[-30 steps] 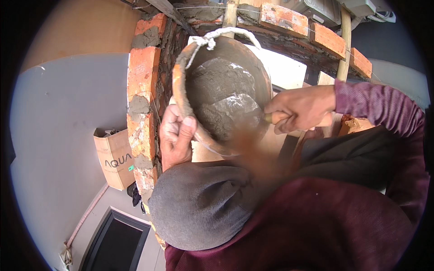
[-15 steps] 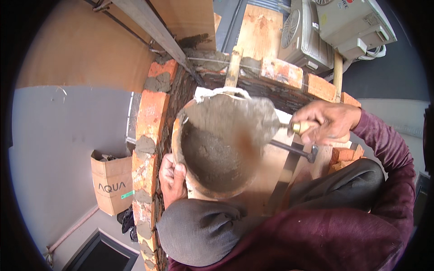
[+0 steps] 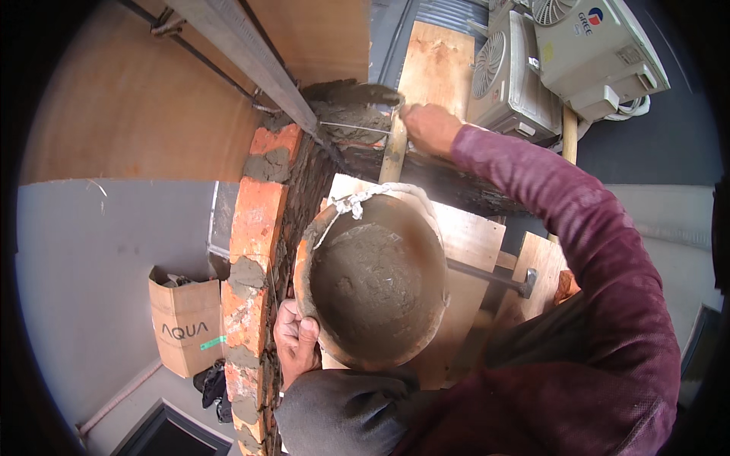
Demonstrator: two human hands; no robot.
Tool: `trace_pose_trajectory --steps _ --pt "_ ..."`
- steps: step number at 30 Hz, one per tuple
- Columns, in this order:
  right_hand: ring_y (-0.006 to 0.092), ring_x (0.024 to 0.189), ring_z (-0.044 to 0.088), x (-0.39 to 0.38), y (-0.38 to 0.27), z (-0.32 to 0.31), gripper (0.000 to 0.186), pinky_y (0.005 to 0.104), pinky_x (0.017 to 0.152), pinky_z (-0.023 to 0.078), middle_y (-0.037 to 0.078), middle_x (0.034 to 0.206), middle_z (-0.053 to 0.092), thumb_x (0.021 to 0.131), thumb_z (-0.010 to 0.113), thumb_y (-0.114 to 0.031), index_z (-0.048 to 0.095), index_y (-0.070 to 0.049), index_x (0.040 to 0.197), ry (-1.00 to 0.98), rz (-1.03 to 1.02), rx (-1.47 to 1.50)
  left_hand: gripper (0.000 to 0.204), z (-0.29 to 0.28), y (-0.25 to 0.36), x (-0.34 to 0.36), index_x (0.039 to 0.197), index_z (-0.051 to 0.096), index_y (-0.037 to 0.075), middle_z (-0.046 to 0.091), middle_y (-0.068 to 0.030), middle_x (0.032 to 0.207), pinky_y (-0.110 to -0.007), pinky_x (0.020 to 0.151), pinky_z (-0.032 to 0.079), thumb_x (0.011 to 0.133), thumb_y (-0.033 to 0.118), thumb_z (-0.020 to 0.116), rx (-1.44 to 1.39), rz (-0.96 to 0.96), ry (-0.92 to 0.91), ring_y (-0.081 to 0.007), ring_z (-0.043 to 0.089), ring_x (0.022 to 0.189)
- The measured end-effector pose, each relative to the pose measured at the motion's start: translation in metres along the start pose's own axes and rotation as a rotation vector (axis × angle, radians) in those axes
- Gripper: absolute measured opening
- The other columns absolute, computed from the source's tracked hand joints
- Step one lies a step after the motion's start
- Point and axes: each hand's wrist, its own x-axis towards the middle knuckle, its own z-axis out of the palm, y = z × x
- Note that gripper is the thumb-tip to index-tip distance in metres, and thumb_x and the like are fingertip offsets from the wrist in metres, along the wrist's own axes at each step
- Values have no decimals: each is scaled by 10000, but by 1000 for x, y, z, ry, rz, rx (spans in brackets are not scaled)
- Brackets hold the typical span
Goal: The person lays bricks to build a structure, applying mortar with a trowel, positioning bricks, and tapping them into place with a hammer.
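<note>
My left hand grips the left rim of a round bucket, its thumb over the edge. Grey wet mortar lies inside, and a white rope is knotted at the far rim. Stretched out far ahead, my right hand is closed round a trowel; its handle is mostly hidden by the fingers. The mortar-coated trowel blade points left, over the mortar-covered far corner of the brick wall. I cannot tell whether the blade touches the mortar there.
A hammer lies on boards right of the bucket. A metal straightedge slants down into the corner, and a string runs along the far wall. Air-conditioner units stand at the far right. A cardboard box is at the left.
My right hand has carried the trowel from above the bucket forward and left to the wall's far corner. My left hand stays on the bucket rim. The view has shifted slightly.
</note>
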Motion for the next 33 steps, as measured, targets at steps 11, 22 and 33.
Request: trace_pose_trajectory --steps 11,22,33 --pt "271 822 662 11 38 -18 398 408 733 564 172 885 664 1044 439 -321 639 23 1047 -375 -34 242 393 -3 -1 7 1021 556 36 611 -23 946 -272 844 403 918 379 716 -33 -26 -29 -102 522 878" --pt "261 833 707 10 43 21 191 392 700 591 32 915 727 913 578 -212 734 -103 914 -379 -353 -445 439 -7 -3 6 1028 565 32 640 -31 932 -256 813 423 887 403 752 -47 -47 -26 -93 546 847" --pt "210 854 671 11 65 23 265 332 698 551 112 860 635 937 557 -169 638 -2 1126 -495 -63 155 429 -2 1 6 1008 555 33 632 -21 892 -244 768 414 899 406 737 -13 -15 -40 -80 531 800"
